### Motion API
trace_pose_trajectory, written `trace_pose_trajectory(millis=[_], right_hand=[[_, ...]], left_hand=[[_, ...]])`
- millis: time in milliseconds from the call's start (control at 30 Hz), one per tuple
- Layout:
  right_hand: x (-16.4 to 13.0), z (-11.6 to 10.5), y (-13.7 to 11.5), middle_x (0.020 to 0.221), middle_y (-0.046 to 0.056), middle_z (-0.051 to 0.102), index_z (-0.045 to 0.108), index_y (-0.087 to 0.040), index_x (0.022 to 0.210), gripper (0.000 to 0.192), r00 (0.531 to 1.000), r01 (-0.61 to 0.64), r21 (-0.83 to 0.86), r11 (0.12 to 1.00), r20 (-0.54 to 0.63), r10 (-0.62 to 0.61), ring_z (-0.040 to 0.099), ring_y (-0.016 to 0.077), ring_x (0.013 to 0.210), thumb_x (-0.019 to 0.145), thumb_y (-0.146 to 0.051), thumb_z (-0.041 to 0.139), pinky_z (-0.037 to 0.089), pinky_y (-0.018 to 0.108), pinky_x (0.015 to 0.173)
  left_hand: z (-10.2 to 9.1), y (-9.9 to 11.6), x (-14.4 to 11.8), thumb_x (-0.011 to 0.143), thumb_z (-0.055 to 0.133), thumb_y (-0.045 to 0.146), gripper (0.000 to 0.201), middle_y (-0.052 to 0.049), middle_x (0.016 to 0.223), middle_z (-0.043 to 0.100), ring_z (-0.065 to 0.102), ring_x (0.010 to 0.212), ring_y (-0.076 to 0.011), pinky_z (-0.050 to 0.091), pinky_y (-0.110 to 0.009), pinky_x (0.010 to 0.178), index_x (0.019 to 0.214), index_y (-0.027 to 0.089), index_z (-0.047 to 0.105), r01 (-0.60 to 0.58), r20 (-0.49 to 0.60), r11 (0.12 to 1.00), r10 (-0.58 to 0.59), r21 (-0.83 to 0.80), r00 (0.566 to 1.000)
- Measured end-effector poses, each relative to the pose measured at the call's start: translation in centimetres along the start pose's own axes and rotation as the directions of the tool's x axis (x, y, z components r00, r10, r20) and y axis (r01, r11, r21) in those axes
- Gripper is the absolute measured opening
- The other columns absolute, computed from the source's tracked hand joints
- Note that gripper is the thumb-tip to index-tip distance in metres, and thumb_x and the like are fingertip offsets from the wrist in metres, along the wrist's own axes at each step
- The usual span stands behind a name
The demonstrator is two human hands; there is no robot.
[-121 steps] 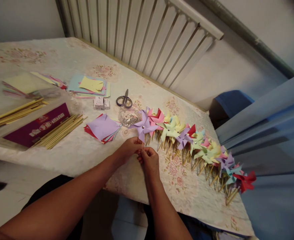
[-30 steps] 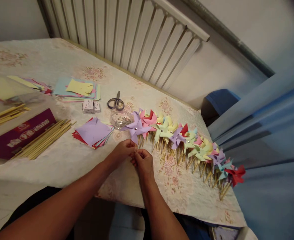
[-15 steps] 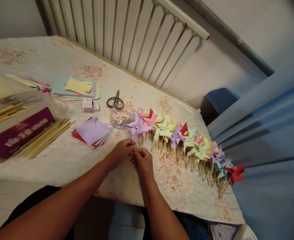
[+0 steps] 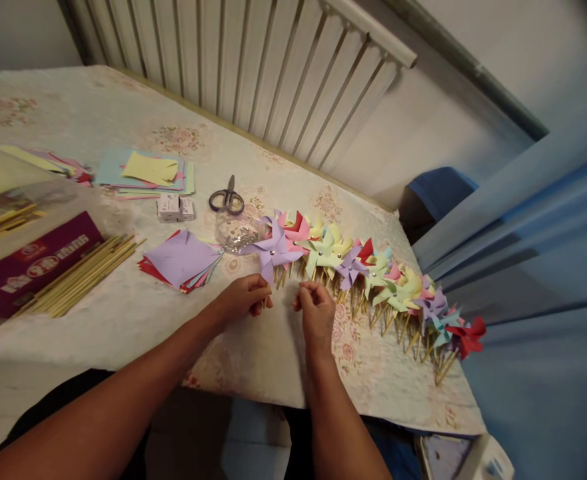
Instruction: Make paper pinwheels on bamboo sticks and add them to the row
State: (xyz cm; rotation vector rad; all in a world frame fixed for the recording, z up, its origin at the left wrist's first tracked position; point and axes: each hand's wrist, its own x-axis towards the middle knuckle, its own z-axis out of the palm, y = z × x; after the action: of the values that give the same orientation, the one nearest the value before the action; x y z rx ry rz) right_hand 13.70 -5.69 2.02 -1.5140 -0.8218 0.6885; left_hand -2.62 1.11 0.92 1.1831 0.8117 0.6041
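Observation:
My left hand (image 4: 247,297) is closed with thumb and fingers pinched on a thin wooden stick, whose short end shows below the fingertips. Just above these fingers is a purple paper pinwheel (image 4: 272,253) with a silvery centre pin; its lower blade reaches down to my hand. The stick lines up with this pinwheel, though the join is hidden. My right hand (image 4: 316,310) stays apart to the right, thumb and fingertips pressed together; anything between them is too small to make out. Beside both hands runs a row of finished colourful pinwheels (image 4: 374,275) on sticks.
Left of my hands lie a fanned stack of paper squares (image 4: 183,259), a clear bag of metal pins (image 4: 240,235), scissors (image 4: 227,199), small white boxes (image 4: 169,207) and coloured sheets (image 4: 110,167). Wooden sticks (image 4: 86,273) rest by a purple box (image 4: 36,267). A blue curtain (image 4: 538,300) hangs at right.
My hands were together below the purple pinwheel; my right hand has drawn away to the right. My left hand stays in nearly the same place. The view has shifted slightly.

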Motion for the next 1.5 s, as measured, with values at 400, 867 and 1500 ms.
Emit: trace_pose_trajectory(millis=[400, 867, 1500], right_hand=[[1.2, -1.9, 0.7, 0.120, 0.014, 0.063, 0.063, -0.018, 0.120, 0.033, 0.867, 0.407, -0.319, 0.856, -0.161, -0.472, 0.063, 0.0194, 0.093, 0.092, -0.032, 0.050, 0.054, 0.037, 0.084], [1.4, -1.8, 0.7, 0.104, 0.009, 0.069, 0.066, -0.019, 0.106, 0.029, 0.767, 0.541, -0.473, 0.696, -0.062, -0.639, 0.064, 0.0198, 0.102, 0.092, -0.015, 0.042, 0.052, 0.038, 0.092], [0.3, -0.5, 1.7, 0.084, 0.005, 0.067, 0.069, -0.018, 0.106, 0.035, 0.875, 0.436, -0.358, 0.826, -0.045, -0.482, 0.065, 0.0178, 0.077, 0.086, -0.015, 0.040, 0.053, 0.033, 0.075]], left_hand=[[1.1, -0.5, 0.4, 0.064, 0.068, 0.030, 0.021, 0.000, 0.066, 0.066, 0.049, 0.051, -0.0096, 0.037, -0.024, 0.052, 0.080, 0.017, 0.062, 0.039, 0.116, 0.999, -0.038, -0.007, 0.992], [1.2, -0.6, 0.5, 0.068, 0.065, 0.034, 0.025, 0.002, 0.066, 0.065, 0.044, 0.046, -0.0070, 0.030, -0.023, 0.048, 0.086, 0.016, 0.061, 0.043, 0.157, 0.997, -0.052, 0.058, 0.986], [1.2, -0.9, 0.8, 0.065, 0.070, 0.031, 0.025, 0.001, 0.067, 0.066, 0.050, 0.047, -0.0077, 0.035, -0.023, 0.051, 0.083, 0.016, 0.060, 0.062, 0.093, 0.997, -0.058, -0.046, 0.994]])
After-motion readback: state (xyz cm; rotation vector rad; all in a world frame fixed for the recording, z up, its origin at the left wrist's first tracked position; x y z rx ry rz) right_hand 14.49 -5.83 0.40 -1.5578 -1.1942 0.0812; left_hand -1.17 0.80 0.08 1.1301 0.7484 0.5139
